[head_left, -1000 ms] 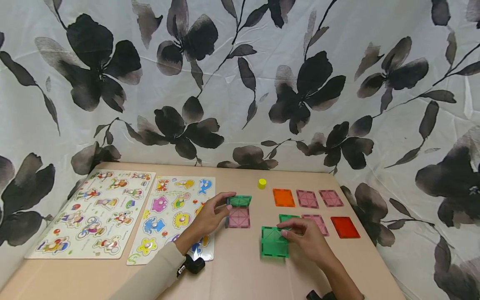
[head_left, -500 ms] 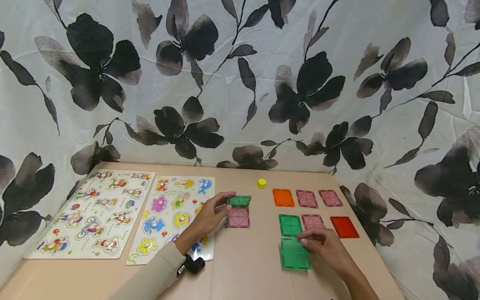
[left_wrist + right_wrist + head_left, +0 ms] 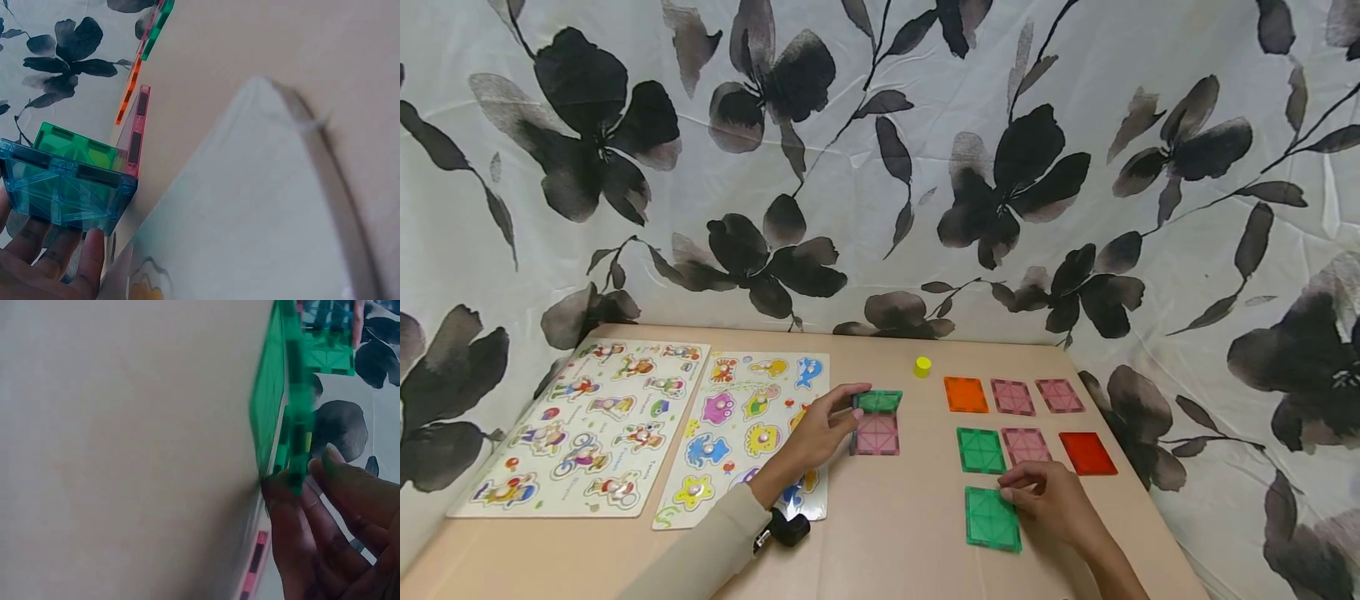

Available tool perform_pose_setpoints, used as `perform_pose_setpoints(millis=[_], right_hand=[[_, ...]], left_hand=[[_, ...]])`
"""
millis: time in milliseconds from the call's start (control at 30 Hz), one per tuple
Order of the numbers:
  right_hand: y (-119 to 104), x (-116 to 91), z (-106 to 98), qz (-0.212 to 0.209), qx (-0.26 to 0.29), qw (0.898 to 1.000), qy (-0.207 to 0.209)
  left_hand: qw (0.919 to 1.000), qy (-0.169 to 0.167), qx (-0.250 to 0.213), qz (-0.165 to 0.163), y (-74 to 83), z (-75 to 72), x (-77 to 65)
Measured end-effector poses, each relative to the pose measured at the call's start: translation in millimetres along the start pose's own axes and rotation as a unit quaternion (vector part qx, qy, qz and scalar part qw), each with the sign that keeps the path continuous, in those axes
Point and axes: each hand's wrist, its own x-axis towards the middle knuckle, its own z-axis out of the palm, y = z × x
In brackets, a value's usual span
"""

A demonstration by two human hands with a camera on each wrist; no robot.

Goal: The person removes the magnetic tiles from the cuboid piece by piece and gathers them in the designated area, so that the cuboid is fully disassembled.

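Note:
In the head view my left hand (image 3: pixel 816 433) holds a small build of see-through magnetic tiles. Its fingers lie against an upright blue tile (image 3: pixel 69 194), whose outer face shows in the left wrist view. A green tile (image 3: pixel 878 402) stands at the back of that build, and a pink tile (image 3: pixel 877 436) lies flat in front of it. On the other side, my right hand (image 3: pixel 1052 500) pinches another green tile (image 3: pixel 992 518) by its upper right corner, close over the table. Thumb and fingers grip its edge in the right wrist view.
Behind the right hand lie a flat green tile (image 3: pixel 981 451), several pink tiles (image 3: pixel 1013 397), an orange tile (image 3: pixel 966 395) and a red tile (image 3: pixel 1088 454). A yellow cylinder (image 3: pixel 922 367) stands farther back. Two picture puzzle boards (image 3: pixel 647 467) cover the table's left side.
My right hand has carried its green tile to the right and nearer the front, uncovering the flat green tile behind. The left hand and its build stay in place.

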Motion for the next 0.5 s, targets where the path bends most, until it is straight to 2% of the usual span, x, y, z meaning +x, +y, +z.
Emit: perform_pose_setpoints(millis=[100,200,500], right_hand=[[-5.7,0.0,0.3,0.004,-0.055,0.998,0.029],[-13.4,1.1,-0.2,-0.004,-0.08,0.996,0.047],[-44.6,12.2,13.0,-0.053,-0.044,0.997,0.039]], left_hand=[[1.0,-0.001,0.002,0.001,0.0,0.6,0.2],[1.0,0.0,0.004,0.001,0.2,0.7,0.1],[1.0,0.005,0.0,-0.005,0.8,1.3,-0.8]])
